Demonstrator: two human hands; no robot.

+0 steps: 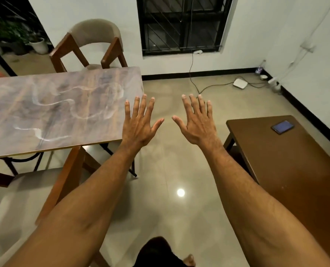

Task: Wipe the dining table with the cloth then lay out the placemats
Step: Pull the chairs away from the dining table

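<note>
Hands: left [136,130] and right [196,126] fingers spread, empty | tabletop [50,110] bare, streaked | cloth, placemats not in view | likely soft, light; pinch an edge

We see from one head-worn wide-angle camera, looking forward and down, close over both outstretched arms, with the dining surface [60,110] left and the tiled floor [179,166] below.

White walls [83,8], barred dark window [181,24], glossy beige tile floor [179,160] (lamp glare), brown side table [295,160]
</note>
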